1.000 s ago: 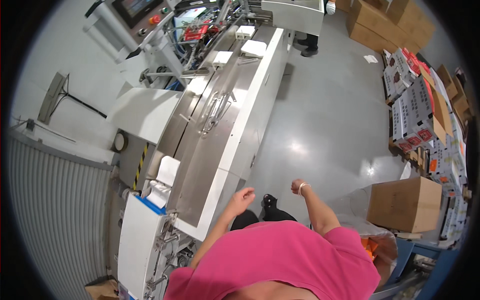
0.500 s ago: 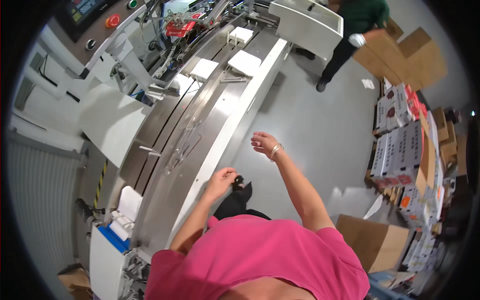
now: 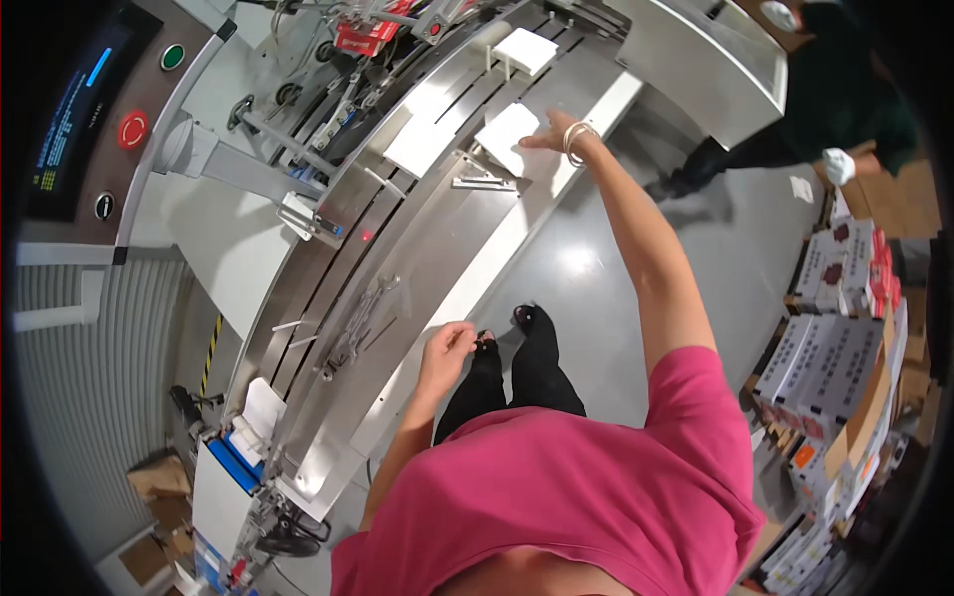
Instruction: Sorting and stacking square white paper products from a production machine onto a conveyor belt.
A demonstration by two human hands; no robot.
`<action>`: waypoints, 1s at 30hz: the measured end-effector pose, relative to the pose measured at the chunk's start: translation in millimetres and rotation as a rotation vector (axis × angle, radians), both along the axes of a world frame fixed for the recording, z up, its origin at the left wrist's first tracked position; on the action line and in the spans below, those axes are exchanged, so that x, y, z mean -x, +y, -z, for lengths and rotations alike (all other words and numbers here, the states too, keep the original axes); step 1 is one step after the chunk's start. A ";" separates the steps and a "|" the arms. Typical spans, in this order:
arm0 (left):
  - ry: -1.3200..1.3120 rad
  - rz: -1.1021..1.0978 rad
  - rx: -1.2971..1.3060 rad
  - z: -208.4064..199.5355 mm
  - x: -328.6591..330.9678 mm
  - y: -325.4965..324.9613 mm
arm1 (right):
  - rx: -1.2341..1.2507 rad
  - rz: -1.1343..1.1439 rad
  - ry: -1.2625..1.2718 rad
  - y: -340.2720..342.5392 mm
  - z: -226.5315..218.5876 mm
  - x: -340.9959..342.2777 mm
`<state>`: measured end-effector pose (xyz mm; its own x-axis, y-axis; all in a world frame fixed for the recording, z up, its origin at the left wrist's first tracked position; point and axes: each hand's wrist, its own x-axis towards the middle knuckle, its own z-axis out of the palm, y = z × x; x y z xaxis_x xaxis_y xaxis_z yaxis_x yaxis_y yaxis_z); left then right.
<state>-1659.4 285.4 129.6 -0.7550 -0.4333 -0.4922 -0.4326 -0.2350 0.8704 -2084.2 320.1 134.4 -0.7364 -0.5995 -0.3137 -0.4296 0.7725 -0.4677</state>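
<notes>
My right hand [image 3: 553, 135] reaches forward over the metal bed, fingers stretched out at the right edge of a white stack of flat sheets or cards [image 3: 508, 136]; whether the fingertips touch it I cannot tell. Bracelets circle that wrist. Beside the stack lies a small metal bracket [image 3: 484, 182]. Close to my body, above the machine's white front edge, hangs my left hand [image 3: 449, 353], its fingers curled in and nothing visible in them. Two more white stacks sit farther along the slotted track, one at the back [image 3: 525, 50] and one to the left [image 3: 420, 145].
Several wrenches [image 3: 370, 303] lie on the metal bed [image 3: 417, 268]. A control panel [image 3: 104, 119] with a red button overhangs the left. A white bin [image 3: 708, 70] juts out at the back, a person [image 3: 830, 109] beside it. Stacked cartons [image 3: 820, 368] line the right.
My right hand has moved forward from over the floor to the white stack. My left hand has stayed near the machine's edge. The view has shifted, and the person at the back stands farther right in it.
</notes>
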 end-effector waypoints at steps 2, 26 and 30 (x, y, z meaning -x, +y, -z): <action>-0.026 -0.066 -0.002 -6.2 -1.4 5.1 | -0.268 -0.127 -0.143 -31.0 -13.3 10.5; 0.070 -0.623 0.090 -30.0 -27.7 40.5 | 0.609 0.019 -0.929 22.3 -72.9 -90.1; 0.228 -0.777 -0.171 -34.5 -80.1 48.6 | 0.576 -0.124 -1.328 19.6 -94.3 -217.2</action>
